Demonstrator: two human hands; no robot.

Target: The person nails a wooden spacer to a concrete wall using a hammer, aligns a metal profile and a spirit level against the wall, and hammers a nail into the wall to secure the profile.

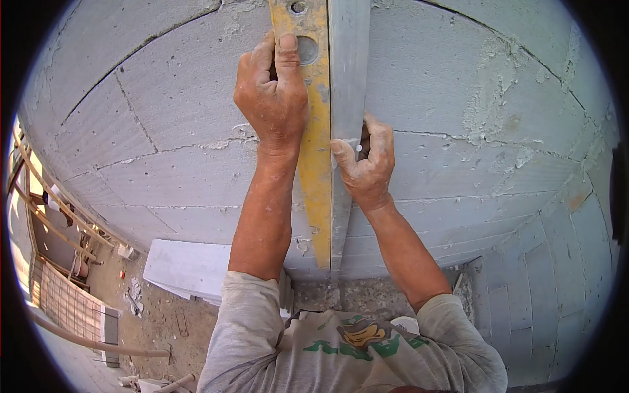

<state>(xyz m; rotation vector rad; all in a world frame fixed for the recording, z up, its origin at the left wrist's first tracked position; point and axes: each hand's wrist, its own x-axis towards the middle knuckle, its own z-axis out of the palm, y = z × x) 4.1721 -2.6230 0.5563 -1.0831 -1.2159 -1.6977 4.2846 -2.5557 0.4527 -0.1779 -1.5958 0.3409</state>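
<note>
My left hand [275, 92] is closed on the edge of a long, worn yellow spirit level [318, 131] with round openings near its top. The level stands upright along the left side of a long grey metal straightedge [347, 72]. Lower down, my right hand [368, 164] wraps the right edge of the straightedge, thumb on its front face. Something small and white shows between its thumb and fingers, too small to name. Behind both tools is a wall of pale grey blocks [432, 85] with rough mortar joints.
Another block wall [524, 281] meets this one at the right. White-grey blocks [187, 265] are stacked low at the left. Wooden poles [62, 196], a mesh panel [69, 295] and scattered debris lie farther left on the dirt floor [157, 321].
</note>
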